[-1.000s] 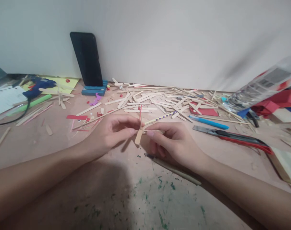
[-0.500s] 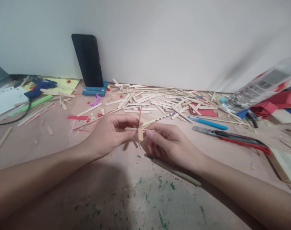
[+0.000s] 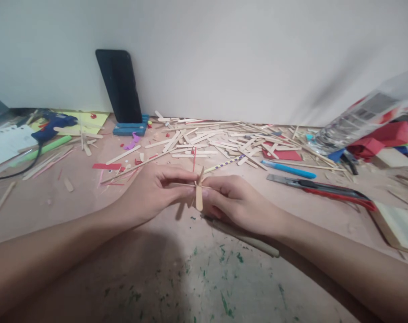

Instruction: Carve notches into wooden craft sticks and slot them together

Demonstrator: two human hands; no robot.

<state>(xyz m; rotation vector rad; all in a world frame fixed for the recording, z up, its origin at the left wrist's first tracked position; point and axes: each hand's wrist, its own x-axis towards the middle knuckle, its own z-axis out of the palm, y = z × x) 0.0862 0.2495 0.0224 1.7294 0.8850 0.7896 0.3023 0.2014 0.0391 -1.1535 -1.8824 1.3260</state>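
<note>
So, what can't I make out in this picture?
In the head view:
Crossed wooden sticks: how they join is too small to tell, partly covered by the left hand and right hand.
Clear plastic package: print blurred, end cut off by the right edge.
White paper: cut off by the left edge.

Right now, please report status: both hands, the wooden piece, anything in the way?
Left hand and right hand pinching crossed-stick piece. Nearest clutter: slim grey tool by right hand, loose sticks beyond.
</note>
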